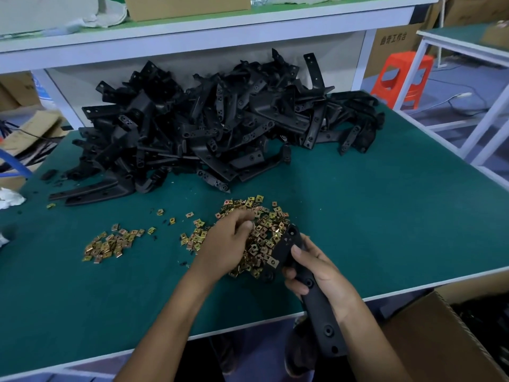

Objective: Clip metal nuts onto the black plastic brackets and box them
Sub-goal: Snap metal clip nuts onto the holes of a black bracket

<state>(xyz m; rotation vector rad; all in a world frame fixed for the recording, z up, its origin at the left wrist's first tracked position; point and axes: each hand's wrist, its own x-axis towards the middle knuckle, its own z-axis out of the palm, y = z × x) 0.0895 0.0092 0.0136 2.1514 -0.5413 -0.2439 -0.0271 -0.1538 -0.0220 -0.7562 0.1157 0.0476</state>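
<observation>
Green desk [385, 216], lower centre: my right hand [316, 274] grips a black bracket [325, 321] beside the nut pile [264, 238]; my left hand [228, 241] curls into it, holding I cannot tell what.

- left hand [224, 244]: fingertips curl down into the nut pile [265, 245]; cannot tell whether they pinch a nut.
- bracket [319, 310]: mid-section covered by the right hand [322, 274] gripping it.
- cardboard box [424, 332], lower right: cut off by frame edges; dark contents unresolved.
- shelf box [187, 8]: top cropped.
</observation>
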